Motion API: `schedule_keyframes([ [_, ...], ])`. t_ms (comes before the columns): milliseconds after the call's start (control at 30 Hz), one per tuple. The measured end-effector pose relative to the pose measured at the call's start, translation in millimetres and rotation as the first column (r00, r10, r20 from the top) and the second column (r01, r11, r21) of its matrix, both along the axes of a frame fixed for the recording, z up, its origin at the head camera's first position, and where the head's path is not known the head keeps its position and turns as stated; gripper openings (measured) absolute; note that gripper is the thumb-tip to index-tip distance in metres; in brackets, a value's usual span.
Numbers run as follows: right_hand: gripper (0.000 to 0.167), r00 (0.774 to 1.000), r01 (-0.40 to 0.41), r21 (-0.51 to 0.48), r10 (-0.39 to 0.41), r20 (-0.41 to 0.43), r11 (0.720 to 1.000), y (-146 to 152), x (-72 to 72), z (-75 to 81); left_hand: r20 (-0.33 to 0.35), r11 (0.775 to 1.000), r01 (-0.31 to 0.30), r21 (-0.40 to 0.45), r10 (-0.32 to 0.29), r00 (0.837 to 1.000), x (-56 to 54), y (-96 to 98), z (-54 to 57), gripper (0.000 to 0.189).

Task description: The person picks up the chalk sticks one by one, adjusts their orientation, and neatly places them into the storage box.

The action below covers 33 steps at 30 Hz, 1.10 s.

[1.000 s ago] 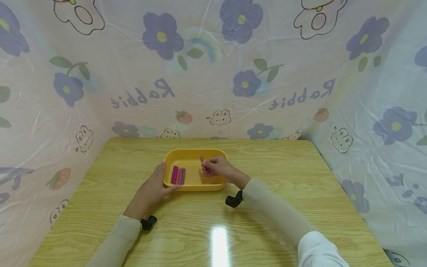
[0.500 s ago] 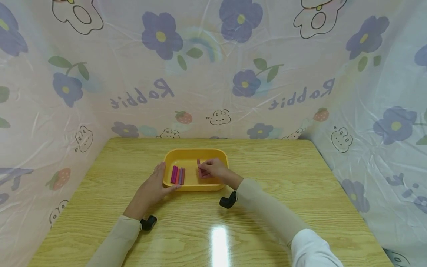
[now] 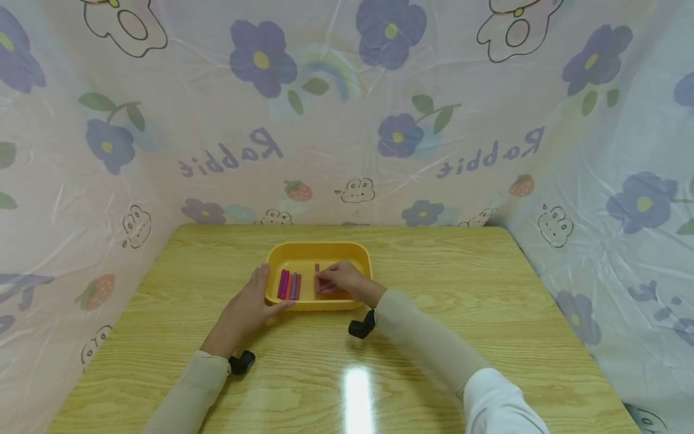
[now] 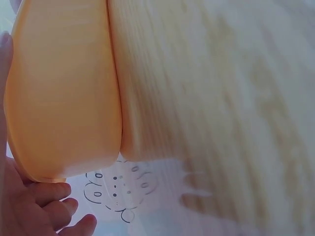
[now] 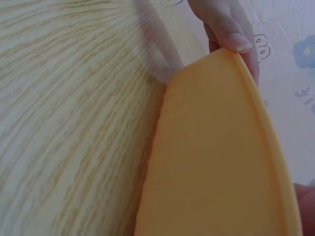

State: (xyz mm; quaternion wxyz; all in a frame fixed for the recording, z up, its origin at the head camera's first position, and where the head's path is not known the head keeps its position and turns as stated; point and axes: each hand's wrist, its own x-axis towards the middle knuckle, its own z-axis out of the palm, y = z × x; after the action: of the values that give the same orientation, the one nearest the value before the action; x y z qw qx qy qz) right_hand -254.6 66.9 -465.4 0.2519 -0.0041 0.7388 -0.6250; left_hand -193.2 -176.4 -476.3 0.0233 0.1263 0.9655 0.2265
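Observation:
A yellow tray (image 3: 320, 247) stands on the table in the head view. My left hand (image 3: 246, 307) rests against its left end, fingers along the side and thumb over the front rim. In the right wrist view that thumb (image 5: 238, 42) lies on the rim corner. Inside the tray, my right hand (image 3: 344, 280) pinches a slim dull-red stick (image 3: 317, 267), crayon-like and nearly upright in this view. More reddish stick shapes show below those fingers, partly hidden. At the tray's left side several similar sticks (image 3: 284, 283), magenta, orange-red, purple and brown, lie side by side.
The tray stands on a wood-grain table (image 3: 434, 265). A printed curtain (image 3: 336, 138) with flowers and rabbits rises behind the table and on both sides. Small black devices (image 3: 362, 325) sit at both wrists. Bare tray floor lies between the row and my right hand.
My right hand has moved left and slightly toward the front inside the tray with the dull-red stick, nearer the row of sticks. The left hand and the tray have stayed in place.

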Motion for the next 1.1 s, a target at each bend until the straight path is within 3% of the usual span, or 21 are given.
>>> schedule_keyframes([
  [367,0.024,0.999,-0.047,0.008,0.047,0.025,0.999,-7,-4.3,-8.7,-0.010,1.000,0.012,-0.004,-0.012,1.000,0.5,-0.6,-1.6,0.115],
  [667,0.023,0.999,-0.041,0.013,0.041,0.034,0.999,-15,-9.0,-16.6,-0.015,1.000,0.013,-0.002,-0.013,1.000,0.3,0.0,-2.3,0.115],
  [1100,0.022,0.997,-0.048,0.062,0.044,0.065,0.997,-22,-9.1,-14.9,0.007,1.000,-0.002,0.009,0.002,1.000,-0.5,-0.4,-1.4,0.117],
])
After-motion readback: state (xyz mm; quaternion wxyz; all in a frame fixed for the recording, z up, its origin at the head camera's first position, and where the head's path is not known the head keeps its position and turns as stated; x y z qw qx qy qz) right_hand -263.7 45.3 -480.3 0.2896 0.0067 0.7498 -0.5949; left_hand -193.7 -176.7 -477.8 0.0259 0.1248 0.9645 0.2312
